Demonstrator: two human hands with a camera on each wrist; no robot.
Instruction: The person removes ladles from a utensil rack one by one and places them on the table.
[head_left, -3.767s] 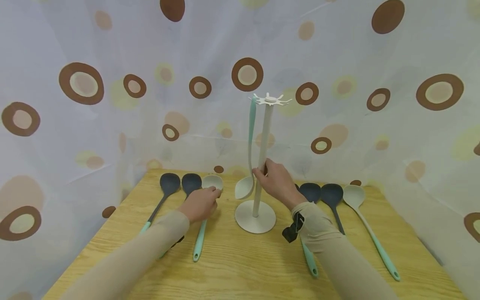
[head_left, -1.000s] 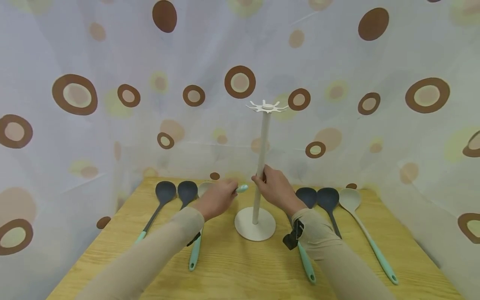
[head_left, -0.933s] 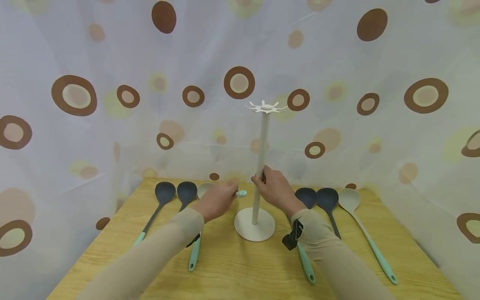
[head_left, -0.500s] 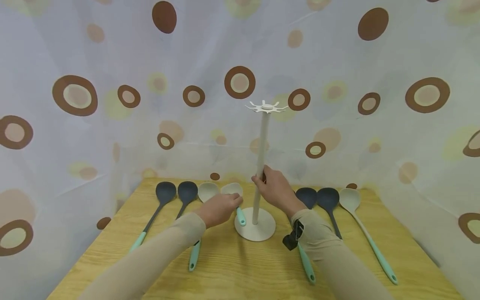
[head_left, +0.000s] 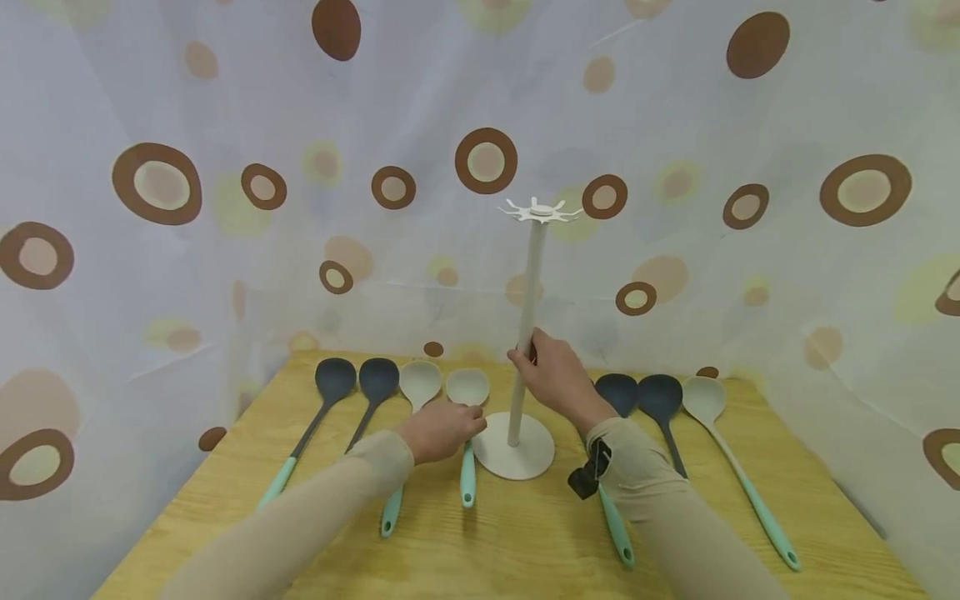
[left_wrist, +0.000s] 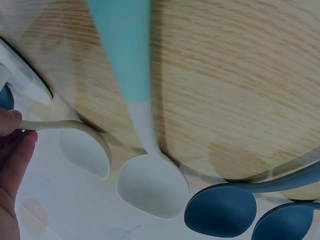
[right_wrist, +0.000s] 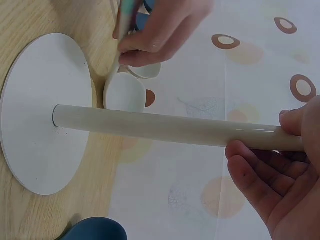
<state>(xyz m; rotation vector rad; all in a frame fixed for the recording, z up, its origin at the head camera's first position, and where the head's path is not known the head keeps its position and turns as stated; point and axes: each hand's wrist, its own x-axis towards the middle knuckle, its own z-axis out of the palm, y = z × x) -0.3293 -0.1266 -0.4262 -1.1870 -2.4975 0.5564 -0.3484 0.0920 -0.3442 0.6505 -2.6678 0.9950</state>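
Observation:
A white ladle (head_left: 467, 388) with a mint handle lies along the wooden table, just left of the stand's base. My left hand (head_left: 442, 431) pinches its neck between thumb and fingers, seen in the left wrist view with the bowl (left_wrist: 86, 152) beyond the fingertips. The white utensil stand (head_left: 531, 275) is upright, its spoked top holding nothing. My right hand (head_left: 558, 379) grips the stand's pole about a third of the way up; in the right wrist view thumb and fingers (right_wrist: 255, 182) close around it.
Left of the held ladle lie another white ladle (head_left: 420, 383) and two dark ones, one dark ladle (head_left: 335, 379) being outermost. To the right of the stand lie dark ladles (head_left: 661, 396) and a white ladle (head_left: 705, 398). A dotted curtain (head_left: 420, 275) hangs behind the table (head_left: 540, 542).
Earlier the white ladle hung from the stand's top. It is now off the stand, and my left hand has lowered its handle from pointing at me to the table. The right hand stays on the pole.

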